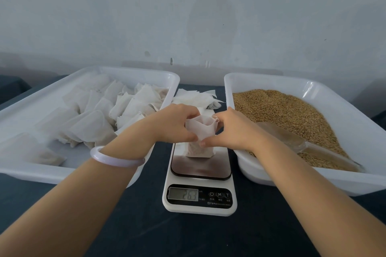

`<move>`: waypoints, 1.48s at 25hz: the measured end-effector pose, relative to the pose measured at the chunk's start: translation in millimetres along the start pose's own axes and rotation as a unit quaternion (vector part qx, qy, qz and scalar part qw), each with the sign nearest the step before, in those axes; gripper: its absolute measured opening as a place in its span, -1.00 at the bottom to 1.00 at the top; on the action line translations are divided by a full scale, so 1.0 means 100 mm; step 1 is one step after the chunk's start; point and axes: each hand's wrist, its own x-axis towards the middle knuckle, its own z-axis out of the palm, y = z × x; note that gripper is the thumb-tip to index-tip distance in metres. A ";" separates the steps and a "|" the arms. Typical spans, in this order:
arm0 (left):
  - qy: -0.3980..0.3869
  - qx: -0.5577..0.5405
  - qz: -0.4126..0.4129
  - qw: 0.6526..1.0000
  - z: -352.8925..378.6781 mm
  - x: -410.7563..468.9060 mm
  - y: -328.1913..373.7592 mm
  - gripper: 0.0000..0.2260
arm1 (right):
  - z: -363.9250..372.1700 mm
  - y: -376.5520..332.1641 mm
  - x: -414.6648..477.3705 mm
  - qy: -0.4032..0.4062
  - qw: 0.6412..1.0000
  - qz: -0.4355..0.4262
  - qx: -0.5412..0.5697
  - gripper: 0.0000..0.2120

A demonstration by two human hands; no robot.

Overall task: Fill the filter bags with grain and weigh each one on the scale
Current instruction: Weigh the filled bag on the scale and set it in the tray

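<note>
Dark cloth covers the table point(146, 225), and on it the scale point(199, 208) is set, its display point(183, 194) blurred but seemingly showing a figure in the twenties. On the platform point(200, 169) the filter bag point(200, 131) is stood upright, its lower part filled. Its white top is pinched at the left edge by the left hand point(175, 123) and at the right edge by the right hand point(229, 129). The step is judged to be closing the mouth: the top should be drawn shut without the bag being pressed or lifted, and the reading trusted only once both hands are off. Farther back, filled bags point(94, 123) are heaped in the left tray point(41, 173). Loose grain point(282, 108) and a scoop point(302, 146) are kept in the right tray point(313, 181), and empty bags point(196, 96) are stacked between.
</note>
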 end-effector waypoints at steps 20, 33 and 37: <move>-0.001 -0.002 -0.004 1.000 0.00 -0.01 0.00 -0.74 | 0.00 -0.01 0.00 -0.004 1.000 -0.005 -0.006 -0.64; -0.003 0.006 -0.005 1.000 0.00 -0.01 0.01 -0.75 | 0.00 -0.01 0.00 -0.003 1.000 -0.003 -0.008 -0.65; -0.001 -0.001 -0.004 1.000 0.00 -0.01 0.00 -0.75 | 0.00 0.00 0.00 -0.005 1.000 -0.010 -0.011 -0.64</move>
